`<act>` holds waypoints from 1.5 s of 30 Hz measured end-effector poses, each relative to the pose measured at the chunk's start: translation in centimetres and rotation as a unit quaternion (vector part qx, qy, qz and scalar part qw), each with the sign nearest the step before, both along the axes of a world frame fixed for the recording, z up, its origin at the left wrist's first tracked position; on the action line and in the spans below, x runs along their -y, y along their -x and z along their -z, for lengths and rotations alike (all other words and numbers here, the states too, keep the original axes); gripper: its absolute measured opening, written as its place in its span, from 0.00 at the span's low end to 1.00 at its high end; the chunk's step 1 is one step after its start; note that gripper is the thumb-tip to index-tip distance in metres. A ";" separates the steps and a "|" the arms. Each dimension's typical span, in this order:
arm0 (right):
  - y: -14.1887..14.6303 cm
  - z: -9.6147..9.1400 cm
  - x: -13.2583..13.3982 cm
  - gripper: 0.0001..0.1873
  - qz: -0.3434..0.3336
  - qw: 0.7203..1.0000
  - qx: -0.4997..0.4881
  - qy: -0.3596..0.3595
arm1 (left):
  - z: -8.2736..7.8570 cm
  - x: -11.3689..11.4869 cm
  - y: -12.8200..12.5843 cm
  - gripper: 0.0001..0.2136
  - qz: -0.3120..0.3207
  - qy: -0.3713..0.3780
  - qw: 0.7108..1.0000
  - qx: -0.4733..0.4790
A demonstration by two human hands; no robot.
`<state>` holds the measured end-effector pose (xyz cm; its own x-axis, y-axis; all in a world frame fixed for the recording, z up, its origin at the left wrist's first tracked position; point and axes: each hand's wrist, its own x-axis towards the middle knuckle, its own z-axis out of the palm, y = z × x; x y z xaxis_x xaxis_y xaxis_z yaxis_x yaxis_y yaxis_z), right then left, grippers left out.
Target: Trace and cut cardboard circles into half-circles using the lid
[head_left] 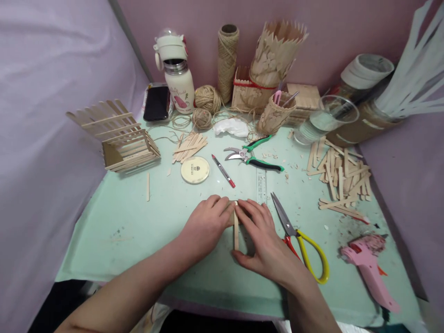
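Near the front middle of the table, a narrow wooden craft stick point(236, 233) points toward me between my two hands. Its far end lies on a small tan piece point(230, 219), mostly covered by my fingers. My left hand point(207, 223) is closed over the left side of that piece, fingertips at the stick's far end. My right hand point(261, 238) has its fingers on the far end and its thumb by the near end of the stick. Just right of it lie scissors point(286, 219) with one yellow and one red handle, and a clear ruler point(261, 185) lies beyond.
Pruning shears point(248, 155), a marker point(224, 171) and a round lid point(195, 170) lie ahead. At left stands a stick-built frame point(130, 143); at right are loose craft sticks point(342, 173) and a pink glue gun point(369, 270). A water glass point(314, 127) and an open bottle point(180, 88) stand behind.
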<state>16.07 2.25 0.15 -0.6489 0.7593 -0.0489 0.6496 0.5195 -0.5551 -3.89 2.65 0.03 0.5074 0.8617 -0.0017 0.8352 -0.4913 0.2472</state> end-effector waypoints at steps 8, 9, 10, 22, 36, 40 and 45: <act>-0.2 -0.2 -0.3 0.44 -0.009 1.000 -0.005 0.013 | -0.7 -0.4 -0.2 0.13 -0.004 0.050 0.999 -0.016; -0.2 -0.2 -0.3 0.44 -0.010 1.000 -0.004 0.013 | -0.8 -0.4 -0.2 0.13 -0.004 0.055 0.998 -0.016; -0.2 -0.2 -0.3 0.44 -0.011 1.000 -0.002 0.012 | -0.9 -0.4 -0.2 0.13 -0.005 0.057 0.998 -0.016; -0.2 0.1 -0.2 0.45 -0.018 1.000 0.005 -0.004 | -0.4 -0.3 0.1 0.12 0.006 0.048 0.999 0.017; -0.3 0.0 -0.3 0.45 -0.021 1.000 0.014 0.000 | -0.6 -0.4 0.1 0.15 0.005 0.059 0.998 0.004; -0.2 0.0 -0.4 0.45 -0.021 1.000 0.007 0.001 | -0.9 -0.7 0.0 0.10 -0.007 0.074 0.997 0.024; -0.1 -0.1 -0.3 0.44 -0.015 1.000 0.003 -0.001 | -0.8 -0.9 0.2 0.10 -0.030 0.071 0.993 0.084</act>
<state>16.22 2.54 0.26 -0.6705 0.7401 -0.0516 0.6377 0.5393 -0.5500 -4.13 3.51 0.79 0.4582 0.8877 -0.0456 0.8031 -0.3914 0.4493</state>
